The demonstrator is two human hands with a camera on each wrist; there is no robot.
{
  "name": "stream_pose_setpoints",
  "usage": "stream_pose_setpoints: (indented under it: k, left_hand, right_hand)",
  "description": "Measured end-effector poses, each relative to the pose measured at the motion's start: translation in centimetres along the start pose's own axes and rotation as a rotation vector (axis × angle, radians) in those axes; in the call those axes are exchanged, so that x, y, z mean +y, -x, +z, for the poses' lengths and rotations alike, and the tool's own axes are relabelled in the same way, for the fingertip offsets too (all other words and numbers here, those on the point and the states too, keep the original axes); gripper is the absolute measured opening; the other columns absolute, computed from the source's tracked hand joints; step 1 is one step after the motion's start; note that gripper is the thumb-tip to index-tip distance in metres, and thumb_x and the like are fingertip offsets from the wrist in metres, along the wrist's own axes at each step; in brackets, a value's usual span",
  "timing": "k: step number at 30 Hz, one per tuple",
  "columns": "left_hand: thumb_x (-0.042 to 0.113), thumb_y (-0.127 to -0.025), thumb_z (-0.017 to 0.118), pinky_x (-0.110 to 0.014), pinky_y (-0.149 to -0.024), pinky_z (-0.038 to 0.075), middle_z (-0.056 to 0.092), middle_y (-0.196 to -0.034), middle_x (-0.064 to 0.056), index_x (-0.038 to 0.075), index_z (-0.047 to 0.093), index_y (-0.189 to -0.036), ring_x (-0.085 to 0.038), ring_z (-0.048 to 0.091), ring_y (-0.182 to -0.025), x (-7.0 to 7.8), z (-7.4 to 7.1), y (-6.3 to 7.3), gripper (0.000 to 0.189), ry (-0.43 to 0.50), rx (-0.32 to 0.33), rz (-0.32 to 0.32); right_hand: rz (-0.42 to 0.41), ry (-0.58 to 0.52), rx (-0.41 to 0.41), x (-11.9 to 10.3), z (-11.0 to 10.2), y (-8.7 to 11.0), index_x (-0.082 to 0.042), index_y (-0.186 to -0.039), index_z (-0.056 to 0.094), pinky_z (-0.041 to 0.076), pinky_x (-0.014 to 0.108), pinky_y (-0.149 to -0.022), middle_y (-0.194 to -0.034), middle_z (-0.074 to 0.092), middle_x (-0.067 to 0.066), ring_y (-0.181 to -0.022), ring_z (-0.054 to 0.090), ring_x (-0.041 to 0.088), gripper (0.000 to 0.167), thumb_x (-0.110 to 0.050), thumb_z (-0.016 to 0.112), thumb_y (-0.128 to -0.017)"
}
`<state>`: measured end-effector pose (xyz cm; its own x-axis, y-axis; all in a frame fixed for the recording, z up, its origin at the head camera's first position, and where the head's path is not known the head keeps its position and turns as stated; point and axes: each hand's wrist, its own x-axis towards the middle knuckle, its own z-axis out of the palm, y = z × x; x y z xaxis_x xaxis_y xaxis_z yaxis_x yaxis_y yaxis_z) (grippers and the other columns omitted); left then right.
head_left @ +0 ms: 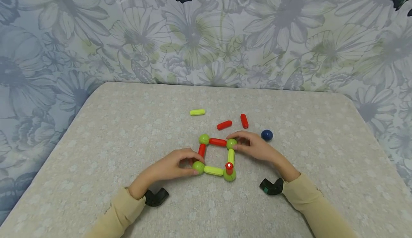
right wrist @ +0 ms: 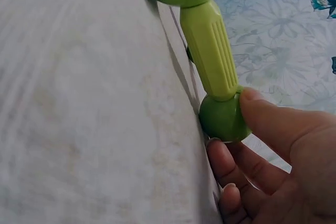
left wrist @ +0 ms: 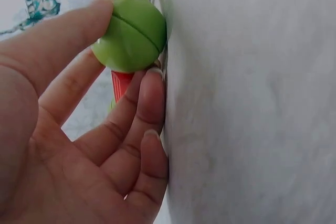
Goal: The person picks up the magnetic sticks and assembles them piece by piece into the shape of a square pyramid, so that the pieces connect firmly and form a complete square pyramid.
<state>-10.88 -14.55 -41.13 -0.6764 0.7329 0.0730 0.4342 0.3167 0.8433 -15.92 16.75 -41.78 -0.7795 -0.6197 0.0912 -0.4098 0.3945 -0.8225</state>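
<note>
We steady a square frame of rods and green balls mid-table, left hand pinching its near-left ball, right hand pinching the far-right ball. One red post stands; likely next, a loose rod.

Both forearms reach forward in pale sleeves, the left hand and right hand each low with thumb and fingers curled into a pinch.

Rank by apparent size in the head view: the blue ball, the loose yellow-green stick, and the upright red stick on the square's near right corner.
1. Loose yellow-green stick.
2. Blue ball.
3. Upright red stick, though it is seen nearly end-on, so it is foreshortened.
</note>
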Motion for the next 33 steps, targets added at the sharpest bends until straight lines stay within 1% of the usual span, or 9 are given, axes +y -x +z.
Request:
stream_pose_setpoints:
  k: [1, 8, 17, 23, 26, 28, 30, 32, 33]
  left_hand:
    - [0.019, -0.086, 0.070, -0.034, -0.079, 0.047, 0.059, -0.098, 0.005, 0.013, 0.064, -0.113, -0.015, 0.055, -0.090, 0.0, 0.1, 0.0, 0.028, -0.002, 0.001, -0.001]
    - [0.016, -0.085, 0.071, -0.031, -0.075, 0.047, 0.059, -0.095, 0.006, 0.013, 0.064, -0.113, -0.013, 0.055, -0.087, 0.3, 0.4, -0.1, 0.029, -0.035, 0.023, 0.002]
    - [0.019, -0.085, 0.072, -0.030, -0.073, 0.046, 0.059, -0.094, 0.007, 0.013, 0.064, -0.112, -0.015, 0.055, -0.085, 0.4, 0.6, -0.1, 0.029, -0.058, 0.034, 0.006]
    - [0.018, -0.084, 0.072, -0.030, -0.074, 0.046, 0.059, -0.095, 0.008, 0.013, 0.064, -0.112, -0.013, 0.055, -0.086, 0.9, 0.6, 0.1, 0.029, -0.059, 0.034, -0.008]
    - [0.019, -0.085, 0.071, -0.031, -0.075, 0.046, 0.059, -0.096, 0.008, 0.013, 0.064, -0.113, -0.013, 0.054, -0.086, 0.9, 0.5, 0.2, 0.030, -0.059, 0.022, -0.017]
    - [0.020, -0.086, 0.070, -0.031, -0.075, 0.046, 0.059, -0.097, 0.007, 0.012, 0.063, -0.117, -0.014, 0.055, -0.087, 0.7, 0.1, 0.1, 0.032, -0.044, -0.001, -0.022]
    - [0.021, -0.088, 0.067, -0.032, -0.075, 0.046, 0.060, -0.098, 0.006, 0.011, 0.059, -0.122, -0.014, 0.056, -0.088, 0.5, -0.7, 0.0, 0.036, -0.033, -0.023, -0.031]
    - [0.021, -0.090, 0.065, -0.033, -0.074, 0.046, 0.061, -0.097, 0.004, 0.010, 0.056, -0.127, -0.014, 0.056, -0.088, 0.2, -1.9, -0.4, 0.039, -0.025, -0.016, -0.045]
    - [0.019, -0.091, 0.064, -0.033, -0.073, 0.046, 0.062, -0.097, 0.003, 0.008, 0.055, -0.128, -0.015, 0.057, -0.087, 0.0, -2.6, -0.7, 0.040, -0.020, 0.005, -0.051]
  right_hand:
    - [0.000, -0.008, 0.007, 0.1, 0.0, 0.0, -0.010, -0.119, 0.062, 0.045, 0.031, -0.072, -0.109, 0.061, -0.002, -0.085, 0.054, 0.018, 0.030, -0.013, 0.065, -0.089]
    - [0.034, -0.027, 0.025, -3.5, -0.4, 0.2, 0.005, -0.118, 0.060, 0.045, 0.037, -0.073, -0.110, 0.061, 0.013, -0.086, 0.054, 0.028, 0.030, 0.000, 0.062, -0.089]
    - [0.055, -0.008, 0.100, -3.9, 0.0, 0.1, 0.004, -0.117, 0.061, 0.044, 0.036, -0.071, -0.106, 0.063, 0.013, -0.082, 0.054, 0.028, 0.028, -0.002, 0.063, -0.089]
    - [0.066, -0.019, 0.116, -4.1, 0.1, 0.1, 0.004, -0.118, 0.061, 0.044, 0.038, -0.073, -0.108, 0.063, 0.013, -0.084, 0.055, 0.029, 0.029, -0.003, 0.062, -0.089]
    - [0.065, -0.025, 0.119, -4.2, 0.2, 0.1, 0.004, -0.118, 0.061, 0.045, 0.038, -0.073, -0.109, 0.062, 0.014, -0.085, 0.056, 0.029, 0.029, -0.003, 0.062, -0.090]
    - [0.060, -0.026, 0.119, -4.2, 0.2, 0.0, 0.004, -0.118, 0.061, 0.045, 0.038, -0.073, -0.109, 0.062, 0.014, -0.085, 0.056, 0.029, 0.029, -0.002, 0.062, -0.090]
    - [0.056, -0.026, 0.118, -4.2, 0.2, 0.0, 0.004, -0.118, 0.061, 0.045, 0.037, -0.073, -0.108, 0.062, 0.014, -0.084, 0.056, 0.029, 0.029, -0.002, 0.062, -0.090]
    - [0.056, -0.027, 0.117, -4.2, 0.2, 0.1, 0.005, -0.118, 0.061, 0.045, 0.037, -0.073, -0.108, 0.062, 0.014, -0.084, 0.056, 0.029, 0.029, -0.002, 0.061, -0.090]
    - [0.057, -0.029, 0.118, -4.1, 0.2, 0.1, 0.005, -0.118, 0.061, 0.045, 0.037, -0.073, -0.108, 0.062, 0.014, -0.084, 0.056, 0.029, 0.029, -0.002, 0.061, -0.090]
